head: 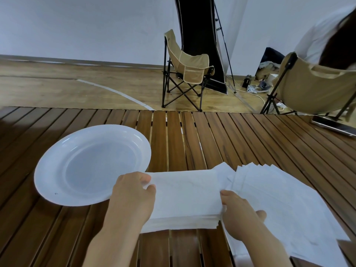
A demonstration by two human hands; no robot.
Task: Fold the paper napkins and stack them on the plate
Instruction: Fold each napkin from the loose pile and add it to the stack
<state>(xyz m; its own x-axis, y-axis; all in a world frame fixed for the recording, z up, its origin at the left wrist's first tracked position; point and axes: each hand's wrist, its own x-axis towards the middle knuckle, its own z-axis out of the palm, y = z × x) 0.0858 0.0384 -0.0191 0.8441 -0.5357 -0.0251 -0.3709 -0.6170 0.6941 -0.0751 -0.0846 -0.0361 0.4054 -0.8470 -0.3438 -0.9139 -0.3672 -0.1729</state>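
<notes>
**Folded wad held at both ends, plate bare**

The folded napkins (185,197) sit between the hands: left hand (133,191) pinches one end, right hand (237,212) grips the other. They look light, soft and limp, many loose plies that could slide or fan apart, so holding both short ends with support underneath seems wise. Unfolded napkins (279,199) lie spread under and beyond the right hand. The plate (57,155), nothing on it, sits just beyond the left hand. Below is a slatted table (192,135) with gaps; chairs (185,70) stand farther off on the wood floor.

Both forearms are bare (no sleeves in view), as are the left hand (133,191) and right hand (238,211).
</notes>
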